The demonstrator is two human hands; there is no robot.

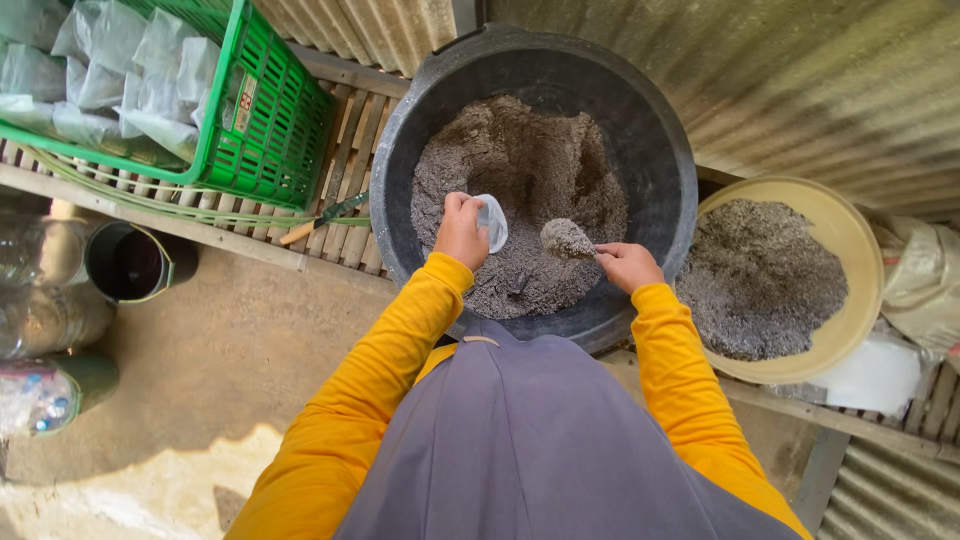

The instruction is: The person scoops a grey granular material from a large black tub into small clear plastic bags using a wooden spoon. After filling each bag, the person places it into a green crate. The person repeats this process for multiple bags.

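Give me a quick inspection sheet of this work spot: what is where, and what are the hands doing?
Surface: wooden slat bench along a corrugated metal wall.
Job's things: black tub of grey soil mix; small clear bag; scoop heaped with mix.
Clutter: green crate of filled bags; tan basin of soil mix; knife; dark pot; plastic bottles on the floor.
Grips: left hand holds the bag open; right hand holds the scoop beside it.
Cables: green hose along the bench edge.
Surroundings: concrete floor; no other person seen.
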